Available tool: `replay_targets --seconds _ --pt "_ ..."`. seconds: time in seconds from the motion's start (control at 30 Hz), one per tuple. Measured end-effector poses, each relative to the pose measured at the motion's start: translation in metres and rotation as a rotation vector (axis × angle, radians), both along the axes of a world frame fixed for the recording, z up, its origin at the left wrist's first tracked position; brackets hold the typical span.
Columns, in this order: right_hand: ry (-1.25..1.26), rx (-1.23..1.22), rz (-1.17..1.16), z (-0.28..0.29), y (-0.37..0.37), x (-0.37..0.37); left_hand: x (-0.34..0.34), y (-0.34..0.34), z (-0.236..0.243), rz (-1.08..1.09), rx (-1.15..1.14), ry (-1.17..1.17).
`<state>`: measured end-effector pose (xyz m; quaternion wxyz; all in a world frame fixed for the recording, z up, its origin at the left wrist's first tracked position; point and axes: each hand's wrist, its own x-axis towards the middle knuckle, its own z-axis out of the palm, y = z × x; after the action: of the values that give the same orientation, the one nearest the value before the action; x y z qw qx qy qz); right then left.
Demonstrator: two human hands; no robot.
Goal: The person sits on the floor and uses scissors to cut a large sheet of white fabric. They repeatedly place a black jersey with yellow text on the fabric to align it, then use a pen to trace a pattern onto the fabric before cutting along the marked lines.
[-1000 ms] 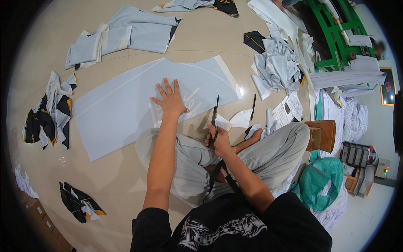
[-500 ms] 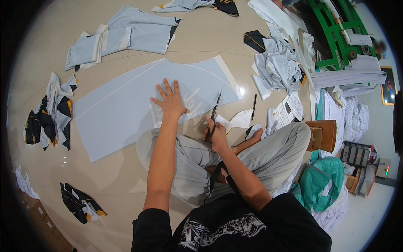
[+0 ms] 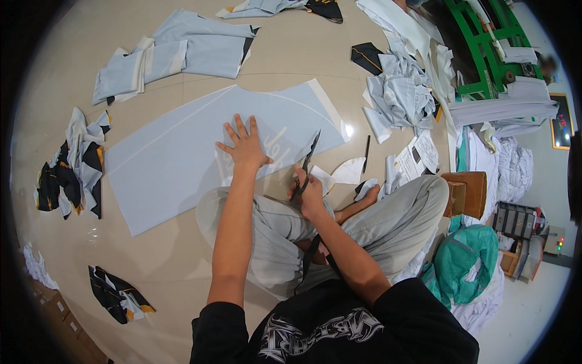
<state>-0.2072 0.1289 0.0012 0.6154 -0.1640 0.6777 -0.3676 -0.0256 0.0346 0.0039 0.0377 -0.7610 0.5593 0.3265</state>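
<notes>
A large light-blue cut fabric panel (image 3: 163,151) with white lines lies spread on the floor in front of my crossed legs. My left hand (image 3: 245,145) presses flat on it with the fingers spread, over pale lettering. Black scissors (image 3: 311,150) are in my right hand (image 3: 310,193), whose fingers wrap round the handles. The blades point away from me, over the panel's right-hand near edge. To the right of the scissors lie a white rounded cut piece (image 3: 349,171) and a thin black stick-like tool (image 3: 367,154).
Folded light-blue fabric (image 3: 203,45) lies at the far left, and black, white and orange pieces (image 3: 76,164) sit left of the panel. A crumpled light-blue heap (image 3: 403,91), a printed paper sheet (image 3: 411,162), a cardboard box (image 3: 473,191) and a green sack (image 3: 464,261) are on the right.
My right hand has shifted slightly left and toward me, and the scissors have turned a little with it. My left hand stays flat on the panel.
</notes>
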Motion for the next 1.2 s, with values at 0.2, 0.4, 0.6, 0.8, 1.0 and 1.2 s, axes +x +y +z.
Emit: replay_targets --seconds 0.2,0.4,0.6,0.8,1.0,1.2 --pt "-0.009 0.002 -0.044 -0.005 -0.012 0.006 0.000 0.000 0.002 -0.004 -0.006 -0.001" --pt "0.055 -0.038 -0.044 -0.015 -0.012 0.008 -0.002 0.000 0.003 -0.005 0.009 -0.003" --pt "0.051 -0.081 -0.085 -0.019 -0.013 0.020 0.000 -0.001 0.002 -0.002 0.008 -0.005" --pt "0.025 -0.044 -0.125 -0.019 -0.016 0.022 -0.001 0.000 0.002 -0.006 0.006 0.003" --pt "-0.052 -0.077 -0.165 -0.019 -0.034 0.023 0.000 0.000 0.003 0.006 -0.001 0.015" --pt "-0.041 -0.106 -0.197 -0.023 -0.035 0.028 -0.001 0.001 0.002 0.010 -0.011 0.022"
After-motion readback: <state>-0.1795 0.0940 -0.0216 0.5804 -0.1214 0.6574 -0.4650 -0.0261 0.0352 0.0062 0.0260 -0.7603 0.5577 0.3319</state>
